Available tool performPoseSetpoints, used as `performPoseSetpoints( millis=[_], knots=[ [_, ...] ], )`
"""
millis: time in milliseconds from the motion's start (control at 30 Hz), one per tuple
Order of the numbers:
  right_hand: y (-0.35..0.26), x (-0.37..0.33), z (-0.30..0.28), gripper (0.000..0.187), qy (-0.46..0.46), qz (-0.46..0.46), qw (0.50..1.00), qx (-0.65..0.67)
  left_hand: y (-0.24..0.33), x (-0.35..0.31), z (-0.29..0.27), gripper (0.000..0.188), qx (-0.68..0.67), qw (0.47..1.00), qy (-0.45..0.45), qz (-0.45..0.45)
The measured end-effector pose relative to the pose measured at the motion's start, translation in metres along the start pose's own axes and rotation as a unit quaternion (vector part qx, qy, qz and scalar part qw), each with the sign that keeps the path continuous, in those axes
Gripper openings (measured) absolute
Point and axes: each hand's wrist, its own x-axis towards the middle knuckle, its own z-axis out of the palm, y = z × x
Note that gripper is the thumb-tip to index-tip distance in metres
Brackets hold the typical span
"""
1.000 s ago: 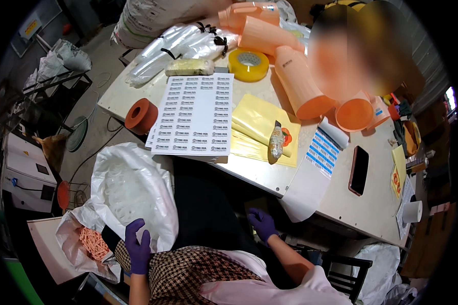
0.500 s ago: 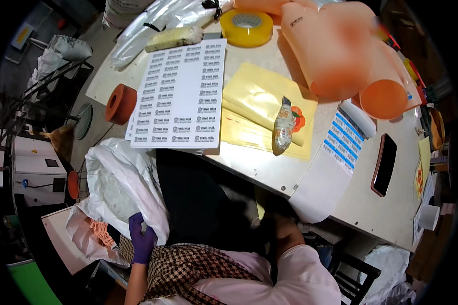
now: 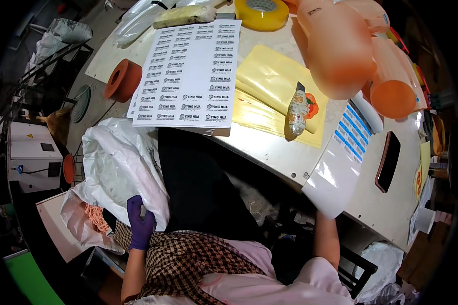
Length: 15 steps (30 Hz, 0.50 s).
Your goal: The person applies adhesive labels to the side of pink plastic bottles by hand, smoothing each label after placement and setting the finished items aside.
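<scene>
My left hand (image 3: 141, 223), in a purple glove, is closed on the rim of a white plastic bag (image 3: 99, 152) hanging open beside my lap. The inside of the bag looks pale, and I cannot make out its contents. My bare right forearm (image 3: 326, 241) reaches up to the table's front edge. There the right hand is hidden behind the drooping end of a label sheet (image 3: 336, 178) with blue-banded stickers. What that hand holds, if anything, does not show.
On the table (image 3: 269, 161) lie printed label sheets (image 3: 188, 76), yellow envelopes (image 3: 259, 76), a small tube-like packet (image 3: 296, 114), a brown tape roll (image 3: 124, 81), a yellow tape roll (image 3: 262, 12), peach-coloured rolls (image 3: 336, 56) and a phone (image 3: 388, 161). A dark chair (image 3: 353, 269) stands at my right.
My right forearm has swung outward and up from beside my lap to the label sheet's hanging end. The left hand still grips the bag. The view has shifted slightly.
</scene>
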Motion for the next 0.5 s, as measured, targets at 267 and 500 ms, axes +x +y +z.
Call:
performPoseSetpoints(
  millis=[267,500],
  knots=[
    [-0.026,-0.009,0.003,0.037,0.046,-0.084,0.970,-0.225,-0.001,0.004,0.000,0.030,-0.020,1.000,0.008,-0.006],
    [-0.078,-0.069,0.165,0.032,-0.401,-0.359,0.820,-0.197,-0.007,-0.006,0.001,0.034,-0.008,1.000,0.007,-0.012]
  ],
)
